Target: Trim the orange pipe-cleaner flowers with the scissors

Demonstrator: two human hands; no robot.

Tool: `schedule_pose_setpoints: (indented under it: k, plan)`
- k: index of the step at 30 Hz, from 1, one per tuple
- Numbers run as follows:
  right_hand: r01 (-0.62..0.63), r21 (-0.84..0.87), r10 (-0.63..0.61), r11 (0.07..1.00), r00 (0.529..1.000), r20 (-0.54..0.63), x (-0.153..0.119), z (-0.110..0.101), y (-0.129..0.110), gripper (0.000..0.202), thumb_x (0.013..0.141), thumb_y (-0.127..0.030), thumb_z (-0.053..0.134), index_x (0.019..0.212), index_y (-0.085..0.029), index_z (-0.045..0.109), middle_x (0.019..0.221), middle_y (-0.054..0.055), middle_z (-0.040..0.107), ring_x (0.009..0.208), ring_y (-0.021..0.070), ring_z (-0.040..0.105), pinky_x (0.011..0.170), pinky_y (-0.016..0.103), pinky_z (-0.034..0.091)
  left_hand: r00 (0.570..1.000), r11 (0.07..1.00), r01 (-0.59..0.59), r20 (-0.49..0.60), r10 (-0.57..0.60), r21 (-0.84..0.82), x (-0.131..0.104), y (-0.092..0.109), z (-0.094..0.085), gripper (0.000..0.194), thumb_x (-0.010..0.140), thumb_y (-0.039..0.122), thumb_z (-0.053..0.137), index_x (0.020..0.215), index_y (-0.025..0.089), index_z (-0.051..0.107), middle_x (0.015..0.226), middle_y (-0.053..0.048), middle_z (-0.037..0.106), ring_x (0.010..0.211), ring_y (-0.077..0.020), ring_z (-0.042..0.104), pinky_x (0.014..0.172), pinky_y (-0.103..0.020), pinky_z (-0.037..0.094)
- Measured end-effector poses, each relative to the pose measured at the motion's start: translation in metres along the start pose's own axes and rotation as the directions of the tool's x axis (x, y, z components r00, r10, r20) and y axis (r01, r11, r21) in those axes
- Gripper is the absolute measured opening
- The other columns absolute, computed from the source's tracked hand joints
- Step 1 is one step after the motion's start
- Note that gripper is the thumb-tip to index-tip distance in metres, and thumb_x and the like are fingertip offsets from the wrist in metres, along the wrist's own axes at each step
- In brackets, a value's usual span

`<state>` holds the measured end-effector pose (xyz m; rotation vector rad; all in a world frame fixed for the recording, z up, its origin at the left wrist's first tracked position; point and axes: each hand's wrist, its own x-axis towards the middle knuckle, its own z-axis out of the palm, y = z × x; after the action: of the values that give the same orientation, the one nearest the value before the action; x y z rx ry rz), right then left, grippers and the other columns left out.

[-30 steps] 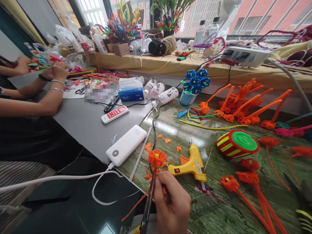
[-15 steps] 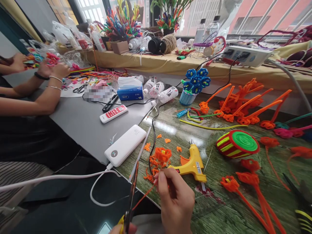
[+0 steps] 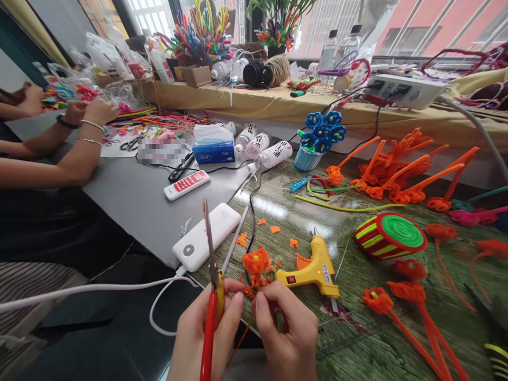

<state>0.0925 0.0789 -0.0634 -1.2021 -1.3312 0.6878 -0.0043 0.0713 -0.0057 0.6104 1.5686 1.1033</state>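
Note:
An orange pipe-cleaner flower (image 3: 256,260) with a yellow centre stands upright above my fingertips. My right hand (image 3: 288,330) is closed, pinching it just below the head, and a thin stem (image 3: 243,334) hangs down between the hands. My left hand (image 3: 194,336) is closed around scissors (image 3: 210,312) with red and yellow handles, their blades pointing up. Its thumb and finger meet close to the flower's base; whether they grip it too is hard to tell. Orange fluff scraps (image 3: 242,239) lie around the flower, and a yellow glue gun (image 3: 311,270) rests to the right.
More orange flowers (image 3: 377,300) lie at the right, near a round striped piece (image 3: 391,234) with a green top. A white power bank (image 3: 206,236) with a cable lies left of my hands. Bottles (image 3: 273,155) and a tissue box (image 3: 214,150) stand behind. Another person's arms (image 3: 51,153) are at far left.
My left hand has risen into view with the scissors, their blades swinging upward, and its fingertips have come to the flower's base. The flower has shifted slightly left and down.

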Motion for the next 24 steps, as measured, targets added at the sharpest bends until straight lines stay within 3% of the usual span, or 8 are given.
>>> schedule_pose_setpoints:
  k: [3,5,7,9,11,15,20,24]
  plan:
    - [0.04,-0.018,-0.04,0.999,0.999,-0.014,0.001,-0.001,0.002,0.025,0.092,-0.011,0.057,0.069,-0.022,0.054,0.06,-0.007,0.048,0.048,0.0094,0.047,0.048,0.021,0.037,1.0,0.998,0.007,0.003,-0.006,-0.059,0.004,0.008,0.013,0.042,0.071,0.052,0.086,0.091,0.018,0.072,0.043,0.014,0.033,0.041,-0.0007,0.022,0.039,-0.01,0.019]
    - [0.072,-0.022,-0.073,0.997,0.997,-0.018,0.002,-0.001,0.003,0.025,0.092,-0.01,0.058,0.07,-0.022,0.055,0.06,-0.007,0.049,0.048,0.009,0.047,0.049,0.02,0.037,1.0,0.995,0.02,0.021,-0.018,-0.1,0.006,0.01,0.018,0.039,0.068,0.049,0.087,0.084,0.017,0.07,0.047,0.014,0.035,0.045,-0.0019,0.033,0.045,-0.01,0.034]
    - [0.094,-0.018,-0.094,0.995,0.995,-0.024,0.003,-0.002,0.003,0.025,0.092,-0.01,0.057,0.07,-0.022,0.056,0.06,-0.006,0.05,0.049,0.0093,0.048,0.05,0.02,0.039,0.999,0.994,0.021,0.048,-0.016,-0.105,0.008,0.01,0.021,0.039,0.067,0.049,0.087,0.077,0.017,0.067,0.054,0.009,0.046,0.055,-0.0063,0.049,0.057,-0.015,0.048]
    - [0.106,-0.017,-0.106,0.994,0.994,-0.024,0.004,-0.002,0.004,0.024,0.092,-0.009,0.056,0.072,-0.022,0.056,0.061,-0.006,0.051,0.05,0.0096,0.049,0.051,0.02,0.04,0.997,0.996,0.012,0.071,-0.005,-0.092,0.01,0.009,0.021,0.039,0.068,0.05,0.086,0.076,0.018,0.066,0.064,0.004,0.06,0.068,-0.0119,0.058,0.064,-0.019,0.053]
    - [0.109,-0.018,-0.109,0.994,0.994,-0.018,0.004,-0.002,0.005,0.024,0.092,-0.008,0.056,0.073,-0.022,0.055,0.062,-0.007,0.05,0.051,0.0095,0.048,0.051,0.02,0.039,0.997,0.998,-0.012,0.081,0.017,-0.057,0.011,0.009,0.021,0.036,0.072,0.049,0.084,0.077,0.018,0.066,0.068,0.002,0.063,0.07,-0.0121,0.058,0.063,-0.017,0.051]
    - [0.076,-0.011,-0.076,0.997,0.997,-0.029,0.002,-0.002,0.005,0.025,0.093,-0.008,0.056,0.073,-0.023,0.051,0.063,-0.008,0.045,0.051,0.0086,0.046,0.052,0.02,0.036,0.994,0.992,-0.096,0.056,0.092,0.077,0.012,0.012,0.019,0.033,0.076,0.048,0.08,0.072,0.018,0.065,0.06,0.005,0.054,0.055,-0.0077,0.048,0.052,-0.016,0.043]
    - [-0.082,0.008,0.083,0.997,0.992,-0.097,0.002,-0.006,0.003,0.026,0.095,-0.016,0.058,0.07,-0.023,0.055,0.062,-0.008,0.048,0.052,0.0095,0.046,0.053,0.022,0.036,0.981,0.926,-0.184,0.005,0.193,0.329,0.015,0.01,0.012,0.03,0.083,0.048,0.07,0.076,0.019,0.066,0.06,0.005,0.056,0.056,-0.0102,0.048,0.053,-0.019,0.039]
    - [-0.202,0.053,0.208,0.978,0.966,-0.156,0.006,-0.013,0.0,0.025,0.095,-0.021,0.059,0.07,-0.023,0.059,0.062,-0.007,0.054,0.055,0.0114,0.049,0.057,0.023,0.038,0.967,0.826,-0.226,0.018,0.254,0.516,0.025,0.003,0.003,0.039,0.083,0.056,0.065,0.068,0.021,0.058,0.053,0.008,0.048,0.053,-0.0105,0.038,0.051,-0.021,0.03]
